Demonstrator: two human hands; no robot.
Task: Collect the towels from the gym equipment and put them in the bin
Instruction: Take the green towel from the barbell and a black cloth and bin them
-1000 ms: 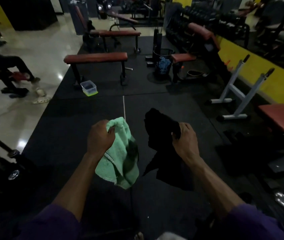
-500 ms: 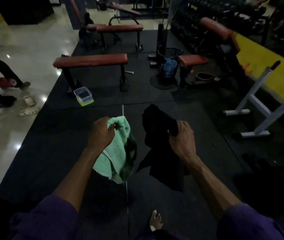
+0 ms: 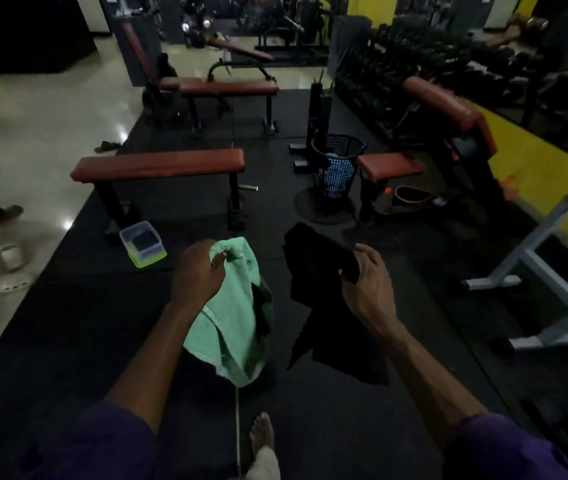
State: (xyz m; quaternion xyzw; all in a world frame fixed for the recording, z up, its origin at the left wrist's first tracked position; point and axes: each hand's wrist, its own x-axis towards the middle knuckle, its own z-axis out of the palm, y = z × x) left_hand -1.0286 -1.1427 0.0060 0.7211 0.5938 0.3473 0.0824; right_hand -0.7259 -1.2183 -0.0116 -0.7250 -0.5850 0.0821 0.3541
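My left hand (image 3: 196, 275) grips the top of a mint-green towel (image 3: 232, 323) that hangs down in front of me. My right hand (image 3: 367, 282) holds a black towel (image 3: 324, 306), which droops below it against the dark floor mat. Ahead and slightly right stands a black mesh bin (image 3: 338, 147) with something blue inside it. The bin is between two bench frames, well beyond both hands.
A red flat bench (image 3: 158, 164) stands ahead left, with a clear plastic box (image 3: 142, 245) on the mat below it. A red padded seat (image 3: 390, 164) sits right of the bin. A grey metal rack (image 3: 532, 268) stands at right. My bare foot (image 3: 262, 434) is below.
The benches, the box and the bin have come nearer and lower in view as I walk forward. Both hands still hold their towels in the same pose.
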